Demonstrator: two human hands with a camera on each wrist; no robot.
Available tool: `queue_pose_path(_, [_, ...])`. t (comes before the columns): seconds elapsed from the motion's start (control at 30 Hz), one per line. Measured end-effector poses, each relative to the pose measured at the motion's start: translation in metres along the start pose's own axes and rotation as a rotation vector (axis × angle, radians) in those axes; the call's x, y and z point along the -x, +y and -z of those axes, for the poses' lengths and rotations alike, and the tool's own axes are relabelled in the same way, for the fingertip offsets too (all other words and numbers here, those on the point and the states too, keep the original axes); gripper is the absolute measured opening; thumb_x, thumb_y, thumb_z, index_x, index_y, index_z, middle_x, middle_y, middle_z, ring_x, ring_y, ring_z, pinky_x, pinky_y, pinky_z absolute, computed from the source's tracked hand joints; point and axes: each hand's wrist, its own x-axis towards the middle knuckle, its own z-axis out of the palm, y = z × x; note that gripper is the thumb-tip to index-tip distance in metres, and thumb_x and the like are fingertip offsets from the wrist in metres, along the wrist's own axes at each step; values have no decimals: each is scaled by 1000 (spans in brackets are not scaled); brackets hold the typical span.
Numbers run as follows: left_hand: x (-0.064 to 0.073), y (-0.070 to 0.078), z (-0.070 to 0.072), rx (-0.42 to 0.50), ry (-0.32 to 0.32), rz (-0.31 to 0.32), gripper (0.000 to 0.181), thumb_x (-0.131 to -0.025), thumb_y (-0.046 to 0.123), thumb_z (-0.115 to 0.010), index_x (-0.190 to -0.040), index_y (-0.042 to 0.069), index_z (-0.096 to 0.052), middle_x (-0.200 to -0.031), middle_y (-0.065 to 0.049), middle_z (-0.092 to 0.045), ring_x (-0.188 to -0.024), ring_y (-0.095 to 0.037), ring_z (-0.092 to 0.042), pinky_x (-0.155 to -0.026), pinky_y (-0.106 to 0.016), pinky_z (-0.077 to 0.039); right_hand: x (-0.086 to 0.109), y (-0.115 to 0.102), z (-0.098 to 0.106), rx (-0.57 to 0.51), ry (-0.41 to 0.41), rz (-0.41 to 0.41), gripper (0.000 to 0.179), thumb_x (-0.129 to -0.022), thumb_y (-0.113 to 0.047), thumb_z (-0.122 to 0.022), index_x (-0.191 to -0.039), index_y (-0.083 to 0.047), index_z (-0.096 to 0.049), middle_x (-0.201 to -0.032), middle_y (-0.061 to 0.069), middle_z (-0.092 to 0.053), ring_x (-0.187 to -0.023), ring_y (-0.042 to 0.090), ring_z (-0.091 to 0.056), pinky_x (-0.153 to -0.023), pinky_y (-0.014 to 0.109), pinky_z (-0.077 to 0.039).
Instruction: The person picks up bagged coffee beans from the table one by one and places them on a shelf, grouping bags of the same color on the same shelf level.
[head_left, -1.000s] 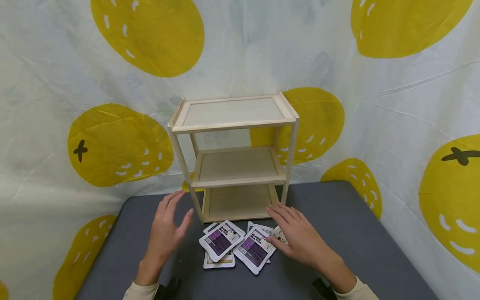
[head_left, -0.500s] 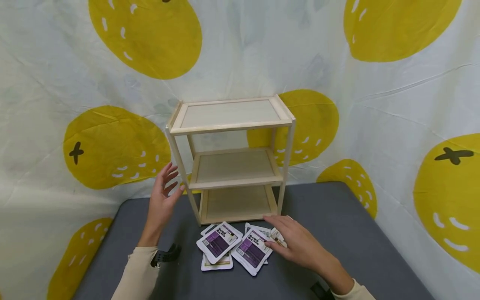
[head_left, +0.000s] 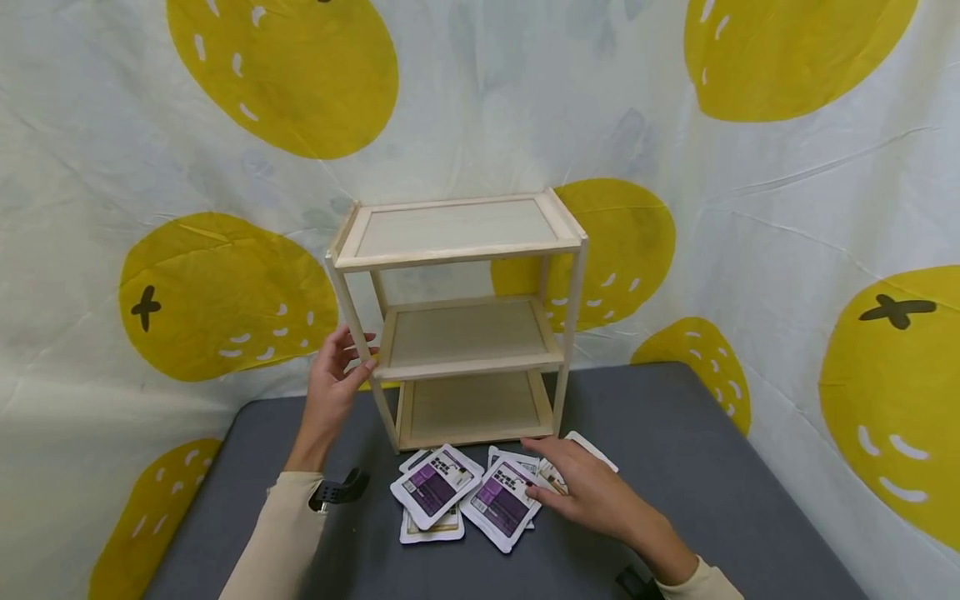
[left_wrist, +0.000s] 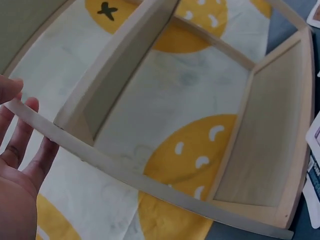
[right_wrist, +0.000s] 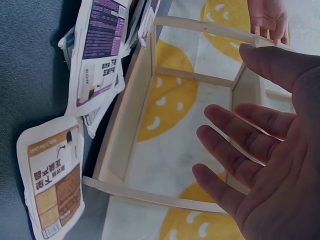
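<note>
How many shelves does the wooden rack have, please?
3: the top shelf, the middle shelf below it, and the bottom shelf just behind the packets; none seems hidden.

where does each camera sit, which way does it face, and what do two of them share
Head: on the head, looking forward and down at shelf and packets; left grip, right grip and sleeves show.
Left wrist: on that wrist, looking through the shelf to the cloth; left grip at left edge.
Right wrist: on that wrist, looking past packets to the shelf; right grip at right, left grip at top.
Shared: both wrist views show the shelf turned sideways.
</note>
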Motion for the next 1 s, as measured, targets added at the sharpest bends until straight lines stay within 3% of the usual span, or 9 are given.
queue_pose_path(0.33, [-4, -3, 2, -6, 25, 3, 50, -92, -9, -67, -139, 3, -54, -121, -22, -61, -107, -32, -63, -84, -25, -57, -4, 8, -11, -37, -54, -7, 57, -92, -33, -75, -140, -7, -59, -138, 5, -64, -124, 25, -61, -99, 50, -50])
queue_pose_path(0.47, [-4, -3, 4, -40, 18, -3, 49, -93, -7, -68, -139, -2, -53, -118, -21, -63, -103, -24, -64, -82, -23, -57, -5, 12, -17, -81, -53, -33, 58, -90, -32, -77, -139, -7, -59, -137, 5, -64, -120, 23, -63, -97, 48, -52])
queue_pose_path(0.63, [-6, -4, 5, -56, 12, -8, 48, -92, -7, -68, -138, 0, -54, -116, -15, -65, -102, -24, -64, -81, -23, -56, -8, 20, -29, -203, -31, -79, 62, -87, -30, -81, -138, -4, -58, -132, 9, -67, -111, 24, -68, -93, 45, -54])
queue_pose_path(0.87, [-6, -4, 6, -57, -1, -25, 48, -92, -10, -67, -137, -1, -54, -115, -17, -65, -105, -37, -63, -81, -23, -57, -12, 27, -46, -461, -48, -196, 71, -85, -31, -84, -139, 3, -54, -124, 21, -66, -110, 41, -68, -87, 55, -56])
queue_pose_path(1.0, [-6, -6, 6, -49, 0, -26, 47, -91, -9, -68, -135, 1, -56, -113, -15, -65, -105, -38, -62, -81, -24, -58, -12, 30, -59, -511, -52, -256, 78, -81, -30, -87, -140, 7, -52, -127, 25, -65, -112, 45, -65, -91, 58, -53])
